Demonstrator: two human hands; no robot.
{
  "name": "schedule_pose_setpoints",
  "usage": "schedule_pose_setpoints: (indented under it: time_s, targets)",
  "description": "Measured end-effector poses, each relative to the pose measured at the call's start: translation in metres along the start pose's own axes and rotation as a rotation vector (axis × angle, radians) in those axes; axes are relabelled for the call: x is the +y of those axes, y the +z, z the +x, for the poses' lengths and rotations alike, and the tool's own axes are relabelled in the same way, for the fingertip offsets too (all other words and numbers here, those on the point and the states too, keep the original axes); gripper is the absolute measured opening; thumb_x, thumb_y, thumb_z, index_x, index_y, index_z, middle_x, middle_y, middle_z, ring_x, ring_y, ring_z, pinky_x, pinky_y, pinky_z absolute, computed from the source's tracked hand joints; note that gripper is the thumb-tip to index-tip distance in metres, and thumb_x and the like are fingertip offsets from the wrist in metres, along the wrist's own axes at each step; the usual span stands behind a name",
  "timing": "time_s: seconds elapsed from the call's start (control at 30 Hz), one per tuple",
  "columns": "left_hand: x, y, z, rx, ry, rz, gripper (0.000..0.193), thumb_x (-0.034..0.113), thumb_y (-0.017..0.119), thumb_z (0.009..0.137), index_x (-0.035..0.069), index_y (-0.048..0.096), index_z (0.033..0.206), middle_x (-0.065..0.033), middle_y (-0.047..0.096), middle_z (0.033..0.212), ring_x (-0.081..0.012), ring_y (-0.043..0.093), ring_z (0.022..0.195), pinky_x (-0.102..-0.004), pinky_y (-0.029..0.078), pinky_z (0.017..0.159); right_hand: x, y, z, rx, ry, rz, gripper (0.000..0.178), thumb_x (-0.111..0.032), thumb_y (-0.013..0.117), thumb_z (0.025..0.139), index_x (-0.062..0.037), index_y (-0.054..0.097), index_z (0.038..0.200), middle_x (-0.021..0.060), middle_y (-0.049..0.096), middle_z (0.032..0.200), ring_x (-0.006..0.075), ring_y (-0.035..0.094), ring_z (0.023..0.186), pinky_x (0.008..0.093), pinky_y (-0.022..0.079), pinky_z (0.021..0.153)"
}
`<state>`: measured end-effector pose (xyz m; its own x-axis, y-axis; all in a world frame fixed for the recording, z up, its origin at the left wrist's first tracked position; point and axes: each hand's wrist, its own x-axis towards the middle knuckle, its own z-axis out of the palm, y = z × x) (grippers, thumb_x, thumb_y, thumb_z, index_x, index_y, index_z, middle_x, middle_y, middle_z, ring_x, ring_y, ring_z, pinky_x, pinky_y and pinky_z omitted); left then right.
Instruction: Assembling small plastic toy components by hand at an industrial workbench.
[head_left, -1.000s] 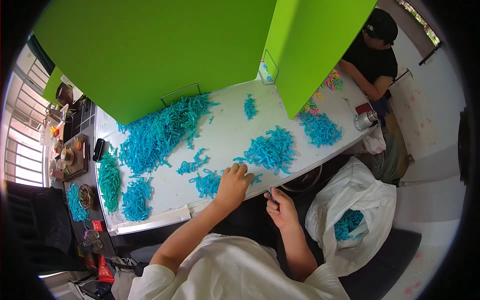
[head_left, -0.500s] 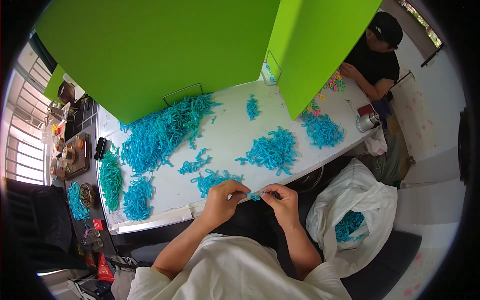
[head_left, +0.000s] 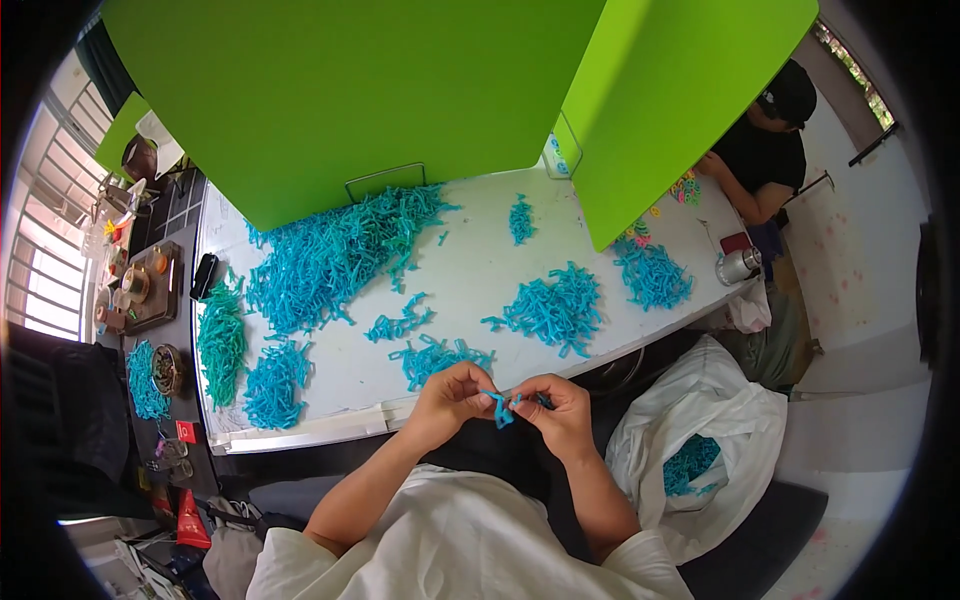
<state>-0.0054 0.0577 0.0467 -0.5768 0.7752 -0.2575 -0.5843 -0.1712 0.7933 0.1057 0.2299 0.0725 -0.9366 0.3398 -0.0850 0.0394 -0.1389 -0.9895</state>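
Note:
Just past the table's near edge, my left hand [head_left: 450, 408] pinches a small blue plastic strip [head_left: 503, 413] with a loop hanging down. My right hand [head_left: 560, 415] is closed at the strip's other side, with bits of blue between its fingertips. The exact shape of the strip is too small to make out. Directly beyond my left hand lies a small pile of similar blue pieces [head_left: 435, 360]. A rounder blue heap [head_left: 552, 310] sits beyond my right hand. The largest blue heap [head_left: 335, 265] spreads along the foot of a green panel.
Green panels [head_left: 350, 90] stand on the white table [head_left: 340, 370]. Beside me at right, an open white sack [head_left: 640, 440] holds more blue pieces. A teal pile [head_left: 221, 335] lies at left. A metal canister [head_left: 738, 266] stands near another person [head_left: 770, 150] at far right.
My hands have drawn slightly back, and the blue strip now hangs down in a loop between them. The view has shifted a little.

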Motion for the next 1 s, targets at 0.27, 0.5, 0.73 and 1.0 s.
schedule_pose_setpoints:
  time_s: [0.27, 0.5, 0.73, 1.0]
  targets:
    - [-0.006, -0.003, -0.001, -0.039, 0.009, 0.052, 0.008, -0.004, 0.066, 0.097, 0.002, 0.06, 0.096, -0.0072, 0.071, 0.091, -0.0112, 0.068, 0.078, -0.0252, 0.054, 0.067, 0.005, -0.002, 0.003, -0.064, 0.001, -0.003, 0.013, 0.002, 0.075, 0.089, 0.0006, 0.072, 0.102, 0.0046, 0.074, 0.094, 0.0096, 0.067, 0.087, 0.0248, 0.053, 0.08]
    - [0.004, 0.003, -0.003, -0.041, -0.064, 0.314, 0.014, -0.011, 0.065, 0.092, 0.001, 0.064, 0.085, -0.0045, 0.069, 0.081, -0.0082, 0.064, 0.072, -0.0242, 0.051, 0.061, -0.013, -0.014, 0.019, -0.289, 0.224, -0.058, 0.014, 0.005, 0.074, 0.082, -0.0014, 0.072, 0.094, 0.0017, 0.071, 0.088, 0.0086, 0.062, 0.079, 0.0254, 0.052, 0.077]
    - [-0.029, -0.001, -0.014, 0.157, 0.057, 0.285, 0.017, -0.015, 0.067, 0.086, 0.001, 0.064, 0.084, -0.0021, 0.067, 0.078, -0.006, 0.058, 0.067, -0.0237, 0.046, 0.058, 0.024, 0.012, -0.005, -0.018, 0.16, -0.045, 0.009, 0.001, 0.074, 0.08, -0.0025, 0.07, 0.087, 0.0009, 0.069, 0.08, 0.0073, 0.059, 0.076, 0.0246, 0.047, 0.072]
    - [-0.009, 0.001, 0.005, 0.392, 0.322, 1.181, 0.013, -0.004, 0.072, 0.086, 0.006, 0.067, 0.093, -0.0107, 0.067, 0.076, -0.0245, 0.065, 0.061, -0.0331, 0.051, 0.057, 0.07, -0.017, 0.005, 0.075, 0.471, 0.549, 0.046, -0.043, 0.052, 0.107, 0.0003, 0.065, 0.117, 0.0125, 0.071, 0.1, 0.0157, 0.064, 0.08, 0.0265, 0.051, 0.072]
